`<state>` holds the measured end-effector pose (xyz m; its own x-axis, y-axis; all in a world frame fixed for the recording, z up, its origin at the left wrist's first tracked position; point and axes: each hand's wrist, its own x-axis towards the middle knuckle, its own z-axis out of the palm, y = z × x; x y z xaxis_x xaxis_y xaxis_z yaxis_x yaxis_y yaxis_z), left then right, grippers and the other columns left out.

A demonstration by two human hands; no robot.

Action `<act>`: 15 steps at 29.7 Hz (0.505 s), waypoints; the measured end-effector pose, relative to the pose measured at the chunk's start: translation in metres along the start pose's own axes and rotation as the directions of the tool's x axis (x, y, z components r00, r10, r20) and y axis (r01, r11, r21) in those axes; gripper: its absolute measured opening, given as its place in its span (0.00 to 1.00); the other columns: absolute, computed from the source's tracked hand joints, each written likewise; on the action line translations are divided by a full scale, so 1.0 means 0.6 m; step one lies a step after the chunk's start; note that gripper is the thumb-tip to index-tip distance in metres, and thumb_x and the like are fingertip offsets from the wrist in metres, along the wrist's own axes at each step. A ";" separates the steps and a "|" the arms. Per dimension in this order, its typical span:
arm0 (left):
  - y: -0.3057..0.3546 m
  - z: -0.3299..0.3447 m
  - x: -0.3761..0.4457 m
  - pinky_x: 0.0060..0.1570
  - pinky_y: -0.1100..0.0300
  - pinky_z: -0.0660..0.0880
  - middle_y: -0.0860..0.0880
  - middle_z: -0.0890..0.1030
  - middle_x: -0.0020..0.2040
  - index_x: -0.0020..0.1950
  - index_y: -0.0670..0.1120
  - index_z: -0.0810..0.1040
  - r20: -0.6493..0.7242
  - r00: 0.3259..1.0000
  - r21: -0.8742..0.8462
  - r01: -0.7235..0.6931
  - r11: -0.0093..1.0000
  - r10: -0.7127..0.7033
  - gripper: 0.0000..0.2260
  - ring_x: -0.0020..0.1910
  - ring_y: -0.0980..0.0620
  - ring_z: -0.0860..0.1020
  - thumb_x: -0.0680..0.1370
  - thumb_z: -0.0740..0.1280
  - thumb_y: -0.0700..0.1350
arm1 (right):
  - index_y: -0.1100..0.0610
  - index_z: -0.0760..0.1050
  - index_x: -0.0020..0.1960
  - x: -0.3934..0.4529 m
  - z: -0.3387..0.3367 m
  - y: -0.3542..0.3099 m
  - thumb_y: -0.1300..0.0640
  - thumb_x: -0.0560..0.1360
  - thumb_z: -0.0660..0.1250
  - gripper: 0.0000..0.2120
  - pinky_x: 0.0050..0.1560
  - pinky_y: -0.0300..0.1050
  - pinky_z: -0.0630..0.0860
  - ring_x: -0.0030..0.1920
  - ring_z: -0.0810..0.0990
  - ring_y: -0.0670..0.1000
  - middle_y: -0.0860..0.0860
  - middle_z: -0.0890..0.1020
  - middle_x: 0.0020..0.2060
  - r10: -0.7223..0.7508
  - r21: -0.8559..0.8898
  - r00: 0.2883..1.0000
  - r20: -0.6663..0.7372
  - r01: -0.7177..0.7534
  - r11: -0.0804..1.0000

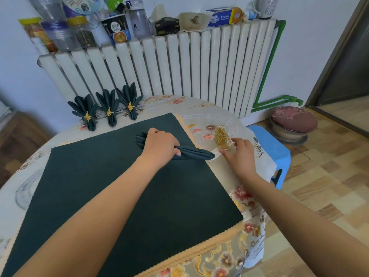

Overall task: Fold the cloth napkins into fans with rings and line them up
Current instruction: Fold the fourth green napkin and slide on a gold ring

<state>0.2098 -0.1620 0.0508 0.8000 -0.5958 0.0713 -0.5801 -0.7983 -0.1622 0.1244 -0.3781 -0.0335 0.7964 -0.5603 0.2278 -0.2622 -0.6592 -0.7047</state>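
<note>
My left hand (159, 144) grips a pleated dark green napkin (194, 153) lying on a stack of flat dark green napkins (123, 192); the folded end points right past the stack's edge. My right hand (239, 152) reaches with loosely spread fingers to a cluster of gold napkin rings (222, 136) on the table, fingertips at the cluster's base, not plainly holding one. Three finished fan napkins with gold rings (108, 110) stand in a row at the table's far left.
The round table carries a floral cloth (199, 104) and stands against a white radiator (159, 66) whose top holds jars, bottles and boxes. A blue plastic stool (271, 148) stands right of the table, a cushioned pot (293, 122) beyond it.
</note>
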 end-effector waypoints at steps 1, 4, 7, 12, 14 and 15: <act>0.001 0.004 0.010 0.58 0.55 0.64 0.53 0.78 0.35 0.33 0.50 0.72 0.001 1.000 0.000 0.004 1.000 -0.004 0.17 0.40 0.51 0.74 0.78 0.63 0.56 | 0.60 0.70 0.65 0.011 0.006 0.004 0.49 0.71 0.72 0.27 0.64 0.51 0.67 0.63 0.69 0.56 0.57 0.73 0.60 0.029 -0.013 1.000 0.006 -0.029 0.999; -0.001 0.013 0.021 0.59 0.55 0.64 0.52 0.78 0.35 0.32 0.50 0.71 0.007 1.000 -0.002 0.008 1.000 -0.008 0.18 0.40 0.51 0.75 0.79 0.63 0.56 | 0.60 0.68 0.67 0.029 0.018 0.001 0.48 0.69 0.73 0.31 0.62 0.51 0.67 0.64 0.69 0.57 0.57 0.72 0.62 0.067 -0.081 0.998 0.012 -0.066 0.995; -0.001 0.020 0.025 0.60 0.55 0.63 0.53 0.78 0.35 0.33 0.50 0.72 0.006 1.000 -0.025 0.001 1.000 -0.001 0.17 0.41 0.51 0.74 0.79 0.63 0.56 | 0.60 0.68 0.66 0.040 0.028 -0.004 0.47 0.70 0.72 0.30 0.59 0.50 0.68 0.62 0.70 0.57 0.57 0.71 0.60 0.057 -0.162 0.998 0.014 -0.054 0.985; -0.002 0.024 0.029 0.60 0.56 0.62 0.53 0.77 0.35 0.34 0.50 0.75 0.005 1.000 -0.043 -0.004 0.999 0.005 0.17 0.41 0.51 0.74 0.79 0.62 0.57 | 0.62 0.71 0.63 0.047 0.036 -0.005 0.50 0.75 0.66 0.21 0.52 0.49 0.70 0.57 0.72 0.58 0.58 0.72 0.56 0.027 -0.257 1.000 -0.001 -0.027 0.966; -0.003 0.024 0.028 0.60 0.56 0.62 0.54 0.76 0.34 0.33 0.51 0.74 0.000 1.000 -0.047 -0.007 0.999 0.007 0.17 0.41 0.51 0.74 0.79 0.62 0.57 | 0.62 0.71 0.63 0.041 0.035 -0.004 0.51 0.75 0.66 0.21 0.52 0.49 0.70 0.56 0.72 0.58 0.59 0.72 0.55 0.027 -0.238 1.000 -0.010 -0.028 0.971; -0.004 0.023 0.027 0.61 0.56 0.62 0.54 0.74 0.34 0.32 0.51 0.72 0.001 1.000 -0.050 -0.008 0.999 0.008 0.17 0.41 0.51 0.73 0.79 0.62 0.56 | 0.61 0.70 0.65 0.037 0.033 -0.003 0.51 0.74 0.66 0.22 0.53 0.50 0.70 0.56 0.72 0.59 0.59 0.72 0.56 0.036 -0.211 0.999 -0.015 -0.039 0.977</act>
<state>0.2264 -0.1687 0.0386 0.7955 -0.6019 0.0693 -0.5932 -0.7970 -0.1136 0.1531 -0.3794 -0.0403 0.7780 -0.5914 0.2120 -0.4020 -0.7280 -0.5554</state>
